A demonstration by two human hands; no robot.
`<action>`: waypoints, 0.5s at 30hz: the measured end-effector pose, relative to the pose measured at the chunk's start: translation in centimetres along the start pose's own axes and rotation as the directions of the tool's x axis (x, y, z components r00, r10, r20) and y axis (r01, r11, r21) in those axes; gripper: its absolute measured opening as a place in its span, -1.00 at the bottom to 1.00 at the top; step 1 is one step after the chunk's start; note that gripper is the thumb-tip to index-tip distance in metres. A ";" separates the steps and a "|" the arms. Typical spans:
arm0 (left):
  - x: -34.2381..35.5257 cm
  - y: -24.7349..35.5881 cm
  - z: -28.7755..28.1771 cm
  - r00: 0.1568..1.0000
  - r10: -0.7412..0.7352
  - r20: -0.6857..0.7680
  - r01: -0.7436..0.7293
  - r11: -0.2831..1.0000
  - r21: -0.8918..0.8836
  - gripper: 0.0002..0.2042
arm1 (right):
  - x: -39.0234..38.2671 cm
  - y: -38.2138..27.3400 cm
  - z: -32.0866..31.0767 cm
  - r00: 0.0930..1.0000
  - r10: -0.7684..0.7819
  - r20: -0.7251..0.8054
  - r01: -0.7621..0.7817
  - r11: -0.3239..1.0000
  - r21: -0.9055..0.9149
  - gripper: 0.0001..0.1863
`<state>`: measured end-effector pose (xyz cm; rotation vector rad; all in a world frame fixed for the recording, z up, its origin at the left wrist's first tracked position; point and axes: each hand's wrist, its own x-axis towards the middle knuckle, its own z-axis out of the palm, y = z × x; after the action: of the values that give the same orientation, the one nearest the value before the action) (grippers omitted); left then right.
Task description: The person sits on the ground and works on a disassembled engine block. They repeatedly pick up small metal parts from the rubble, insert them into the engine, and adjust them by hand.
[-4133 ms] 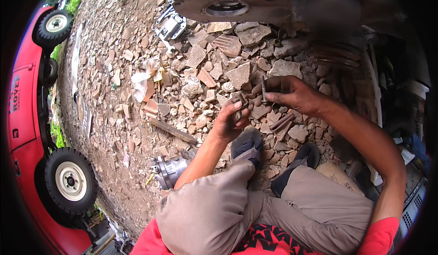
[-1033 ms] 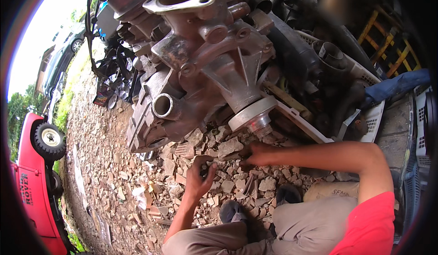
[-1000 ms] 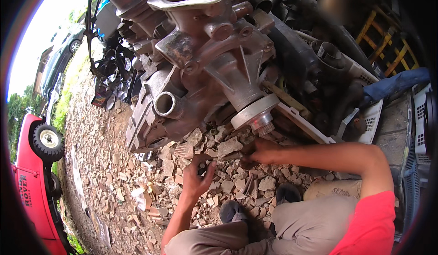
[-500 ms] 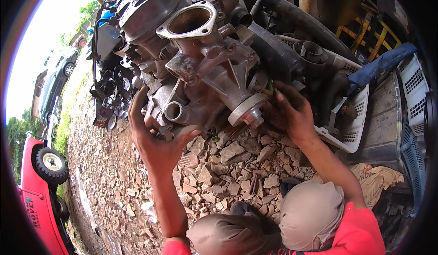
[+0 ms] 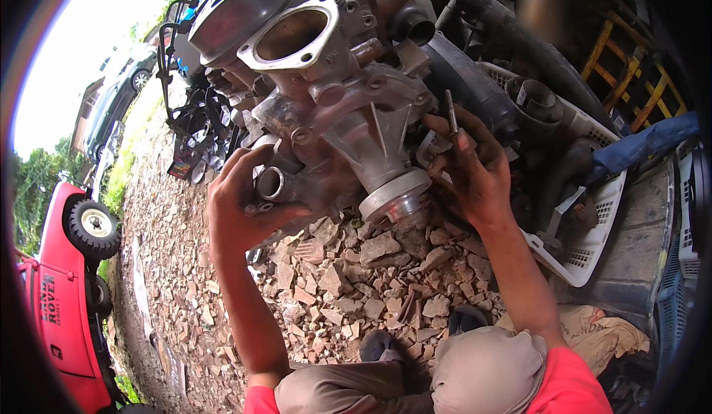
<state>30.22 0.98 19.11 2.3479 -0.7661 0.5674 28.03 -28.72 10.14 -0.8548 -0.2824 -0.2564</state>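
A grey cast-metal housing with an oval flanged opening at its top and a round shaft hub at its lower end stands against a dirty engine. My left hand is curled around the housing's left side, fingers and thumb either side of a short pipe stub. To the right of the hub, my right hand pinches a thin threaded bolt between thumb and fingers, its shank pointing up. That hand's lower fingers are partly in shadow beside the housing.
Broken stones and tile pieces cover the ground below. On the right are a white plastic crate of parts, black hoses and a blue cloth. A red vehicle stands far left.
My right hand has lifted slightly and turned, so the bolt now shows upright in it. My left hand sits a little lower on the housing. The whole view has shifted a little.
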 end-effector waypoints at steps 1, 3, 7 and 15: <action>0.0 -0.5 0.0 1.000 0.021 -0.013 -0.021 0.999 0.026 -0.17 | 0.1 0.0 0.0 1.000 0.013 0.012 -0.013 1.000 0.017 -0.46; 0.2 -1.3 0.1 0.997 0.068 -0.042 -0.065 0.996 0.066 -0.17 | 0.2 -0.2 0.0 1.000 0.026 0.017 -0.026 1.000 -0.006 -0.48; 0.2 -2.1 0.2 0.995 0.069 -0.076 -0.065 0.996 0.055 -0.20 | 0.1 0.2 -0.1 1.000 0.016 0.011 -0.015 0.996 -0.091 -0.51; 0.2 -1.7 0.9 0.985 -0.105 -0.139 0.113 0.992 0.052 -0.17 | -0.1 0.7 0.1 1.000 0.018 -0.006 -0.019 0.989 -0.149 -0.47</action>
<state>31.61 1.43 17.91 2.3602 -0.5629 0.7026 28.16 -28.16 9.71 -1.0036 -0.2529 -0.2645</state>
